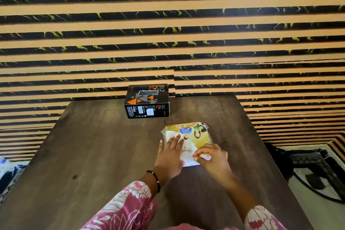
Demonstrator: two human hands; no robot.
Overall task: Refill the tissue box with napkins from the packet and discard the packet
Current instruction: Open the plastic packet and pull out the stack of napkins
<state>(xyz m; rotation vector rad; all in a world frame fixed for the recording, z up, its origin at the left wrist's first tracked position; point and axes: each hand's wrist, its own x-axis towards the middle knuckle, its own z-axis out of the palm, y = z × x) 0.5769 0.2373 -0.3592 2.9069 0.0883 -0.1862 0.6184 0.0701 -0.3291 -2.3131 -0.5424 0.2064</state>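
A napkin packet (194, 134), clear plastic with a yellow printed picture, lies flat on the dark wooden table (102, 145). My left hand (169, 153) rests flat on the packet's left side with fingers spread. My right hand (212, 157) pinches the packet's near right corner between thumb and fingers. A black tissue box (147, 101) with orange and grey triangles stands at the table's far edge, beyond the packet, its top slot showing.
A wall with black-and-tan horizontal stripes rises right behind the table. The floor at the right holds a patterned dark and white mat (313, 173). Blue-and-white fabric (7, 172) shows at the far left.
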